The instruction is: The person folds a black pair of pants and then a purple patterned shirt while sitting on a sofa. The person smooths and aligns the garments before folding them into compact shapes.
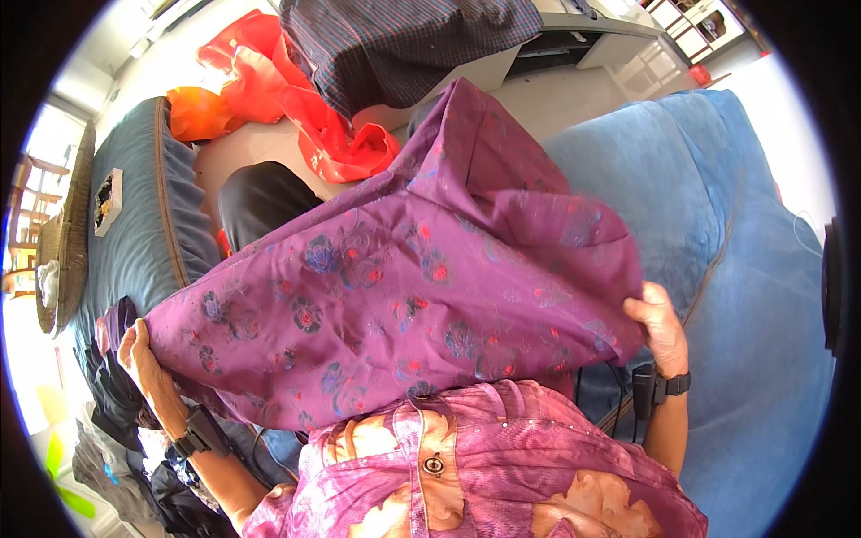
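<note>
A purple floral garment or cloth (390,309), printed with blue and red flowers, is stretched across my lap. My left hand (142,356) pinches its left edge between thumb and fingers. At the opposite side, my right hand (658,326) grips the right edge, its fingertips partly hidden behind the fabric. The far part rises in a folded peak and drapes over my right leg. My left knee, in dark trousers (266,202), shows beyond the cloth's upper left edge. Black devices are strapped to both my wrists.
Blue-covered sofa seating (646,161) lies at right, with a matching blue padded section (138,202) at left. Red-orange fabric (343,148) trails over the floor. A dark checked cloth (403,47) covers furniture ahead. Dark clothes (114,383) are heaped near my left arm, below a woven tray (70,242).
</note>
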A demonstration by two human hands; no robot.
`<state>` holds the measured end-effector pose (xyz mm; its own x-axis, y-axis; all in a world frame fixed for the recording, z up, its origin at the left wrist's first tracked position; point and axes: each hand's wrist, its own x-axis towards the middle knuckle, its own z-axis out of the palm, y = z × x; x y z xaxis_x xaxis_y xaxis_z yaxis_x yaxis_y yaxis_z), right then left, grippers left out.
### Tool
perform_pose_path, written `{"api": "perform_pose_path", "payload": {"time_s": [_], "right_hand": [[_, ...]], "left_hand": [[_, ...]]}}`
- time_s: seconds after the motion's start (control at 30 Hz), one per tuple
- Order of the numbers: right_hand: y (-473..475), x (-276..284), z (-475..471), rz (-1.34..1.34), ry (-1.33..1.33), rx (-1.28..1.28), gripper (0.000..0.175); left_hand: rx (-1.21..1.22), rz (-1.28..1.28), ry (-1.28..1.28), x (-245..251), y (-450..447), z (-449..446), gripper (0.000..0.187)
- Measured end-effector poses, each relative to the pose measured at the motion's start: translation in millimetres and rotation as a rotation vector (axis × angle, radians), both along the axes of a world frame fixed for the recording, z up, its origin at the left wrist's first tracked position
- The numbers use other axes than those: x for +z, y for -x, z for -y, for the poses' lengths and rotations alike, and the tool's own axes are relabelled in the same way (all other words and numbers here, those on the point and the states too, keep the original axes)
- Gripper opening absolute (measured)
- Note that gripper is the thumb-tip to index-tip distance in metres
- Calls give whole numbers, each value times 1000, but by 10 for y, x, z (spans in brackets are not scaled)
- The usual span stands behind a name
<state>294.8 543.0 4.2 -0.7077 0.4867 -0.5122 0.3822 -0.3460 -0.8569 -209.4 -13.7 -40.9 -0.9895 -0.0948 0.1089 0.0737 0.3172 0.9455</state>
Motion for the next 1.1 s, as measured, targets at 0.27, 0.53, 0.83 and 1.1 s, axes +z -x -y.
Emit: {"api": "perform_pose_path", "payload": {"time_s": [0.27, 0.53, 0.83, 1.1], "right_hand": [[29, -242, 19, 414, -45, 442, 15], [153, -216, -214, 503, -130, 779, 39], [399, -220, -261, 555, -119, 983, 33], [1053, -185, -1107, 38, -191, 352, 43]], "left_hand": [[4, -16, 49, 6, -123, 238, 23], [59, -48, 220, 248, -478, 564, 17], [220, 28, 324, -333, -1089, 897, 26], [196, 185, 308, -338, -1040, 979, 19]]}}
